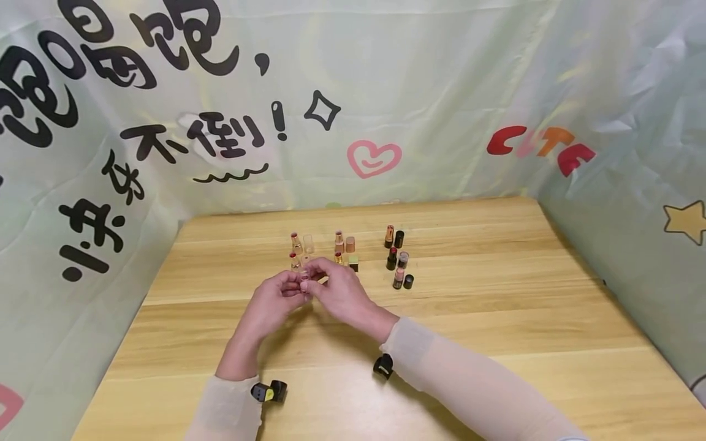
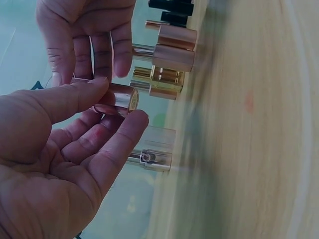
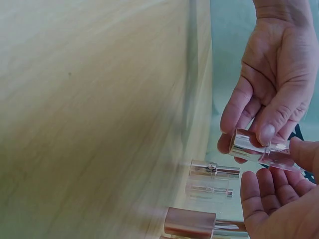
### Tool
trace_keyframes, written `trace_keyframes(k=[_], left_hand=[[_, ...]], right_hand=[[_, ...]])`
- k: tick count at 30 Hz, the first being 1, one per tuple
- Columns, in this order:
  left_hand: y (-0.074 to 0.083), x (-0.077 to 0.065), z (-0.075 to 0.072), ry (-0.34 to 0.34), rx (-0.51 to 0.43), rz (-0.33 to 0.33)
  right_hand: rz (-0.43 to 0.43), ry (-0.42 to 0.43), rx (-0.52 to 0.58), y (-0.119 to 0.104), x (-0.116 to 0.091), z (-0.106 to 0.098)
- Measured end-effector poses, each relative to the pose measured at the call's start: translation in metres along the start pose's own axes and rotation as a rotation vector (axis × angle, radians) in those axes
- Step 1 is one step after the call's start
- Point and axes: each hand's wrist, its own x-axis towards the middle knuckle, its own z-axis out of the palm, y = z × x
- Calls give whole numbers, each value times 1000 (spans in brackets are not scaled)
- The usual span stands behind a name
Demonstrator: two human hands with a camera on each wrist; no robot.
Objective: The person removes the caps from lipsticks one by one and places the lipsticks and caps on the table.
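Observation:
My left hand [image 1: 276, 300] pinches the shiny rose-gold base of a lipstick [image 3: 246, 144] between thumb and fingers. At the other end, my right hand [image 1: 344, 291] holds the clear cap [image 3: 279, 154] with its thumb and fingertips. The lipstick lies nearly level between the two hands, above the table; in the head view fingers cover most of it. Just behind the hands stand an uncapped red lipstick [image 1: 294, 260] and, partly hidden by the right hand, a gold lipstick [image 1: 339, 257].
Uncapped lipsticks stand in three groups on the wooden table [image 1: 496, 343]. Back left is one beside a clear cap [image 1: 308, 243]; mid-back, another beside a rose-gold cap [image 1: 350, 244]. Black-based lipsticks [image 1: 391, 260] and a pink one [image 1: 398, 278] stand right. Printed cloth walls enclose the table.

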Motion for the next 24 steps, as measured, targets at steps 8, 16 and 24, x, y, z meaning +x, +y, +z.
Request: trace_keyframes(k=[8, 16, 24], left_hand=[[-1, 2, 3, -14, -12, -13], [0, 2, 2, 3, 43, -12], [-1, 1, 2, 3, 68, -14]], right_hand=[[-9, -3, 23, 3, 1, -1], [-19, 1, 44, 5, 0, -2], [6, -8, 35, 5, 0, 0]])
